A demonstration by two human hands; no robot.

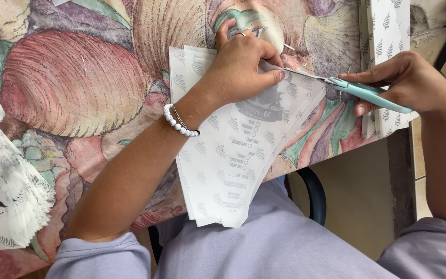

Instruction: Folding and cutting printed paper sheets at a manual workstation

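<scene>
My left hand [241, 64] presses down on a stack of white printed paper sheets [223, 165] that lies on the shell-patterned tablecloth [78, 77] and hangs over the table edge toward my lap. A ring sits on one finger and a white bead bracelet [179, 121] circles the wrist. My right hand [409, 82] grips a pair of scissors with light teal handles [367, 93]. The blades point left and meet the paper's edge right by my left fingertips.
A second stack of patterned white sheets [385, 31] lies at the table's right end, under my right hand. A pile of fanned white paper bags [1, 191] sits at the left. A dark chair edge [313, 191] shows below the table.
</scene>
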